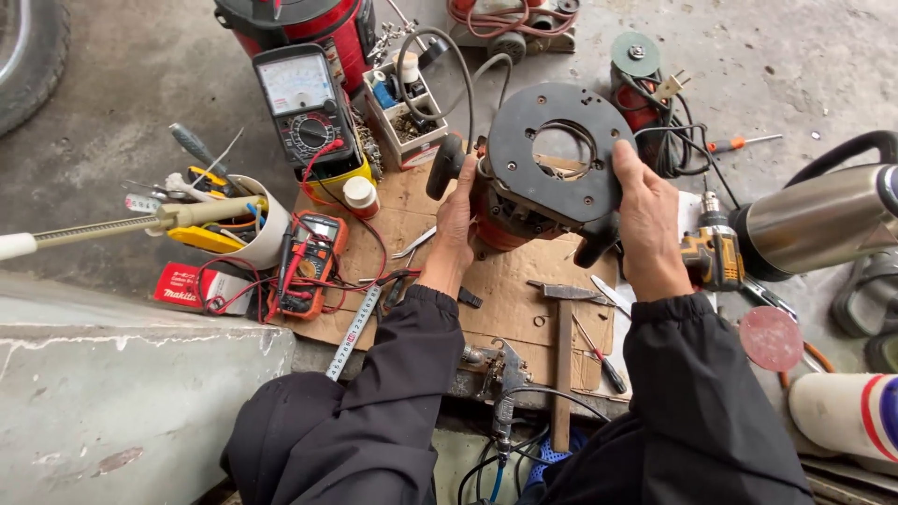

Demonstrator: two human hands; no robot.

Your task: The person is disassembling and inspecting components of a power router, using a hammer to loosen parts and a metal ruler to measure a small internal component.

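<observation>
Your left hand [456, 220] is wrapped round the left side of the router [538, 182], thumb up near its black knob, fingers closed on the orange body. Your right hand [647, 224] grips the opposite side, fingers curled over the rim of the round black base plate [561, 122], which tilts up toward you. You hold the tool above the cardboard sheet [510, 299], both dark sleeves reaching in from below.

A red, flat package with white lettering [192, 285] lies at the left beside the white cup of tools [267, 234]. A small white box of parts [407, 117] stands behind the cardboard, next to the yellow-cased analogue meter [304, 108].

Your fingertips on the far side of the router are hidden. The silver cylinder [823, 220] at right is cut off by the frame edge.
</observation>
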